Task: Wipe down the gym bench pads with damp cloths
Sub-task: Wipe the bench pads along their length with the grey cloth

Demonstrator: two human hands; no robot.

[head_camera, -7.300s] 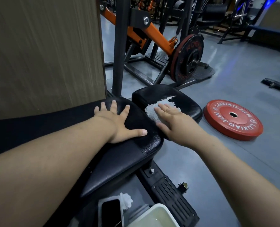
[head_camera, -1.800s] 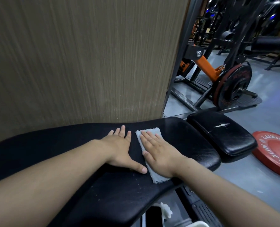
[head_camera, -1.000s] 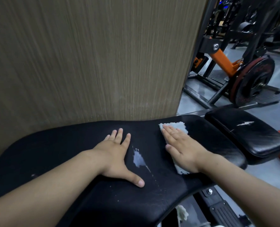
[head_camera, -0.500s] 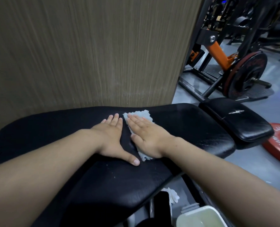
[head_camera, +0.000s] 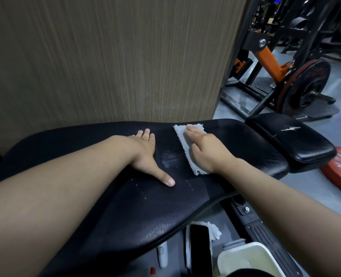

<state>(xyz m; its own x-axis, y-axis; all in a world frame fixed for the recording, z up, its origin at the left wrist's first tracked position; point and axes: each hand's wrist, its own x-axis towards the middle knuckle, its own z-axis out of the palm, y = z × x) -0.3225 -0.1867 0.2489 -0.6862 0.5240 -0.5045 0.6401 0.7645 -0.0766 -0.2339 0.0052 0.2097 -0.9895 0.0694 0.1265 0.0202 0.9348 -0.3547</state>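
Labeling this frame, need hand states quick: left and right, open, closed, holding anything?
Left hand: open, flat on the bench pad, holding nothing.
Right hand: open, palm pressing the cloth onto the pad, no grip.

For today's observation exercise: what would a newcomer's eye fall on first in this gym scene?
First, two bare forearms reaching over the long black padded bench: the right hand presses a pale blue frayed cloth flat, the left hand braces beside it. Then the tall brown wood-grain panel behind, and the orange-framed weight machine at upper right.
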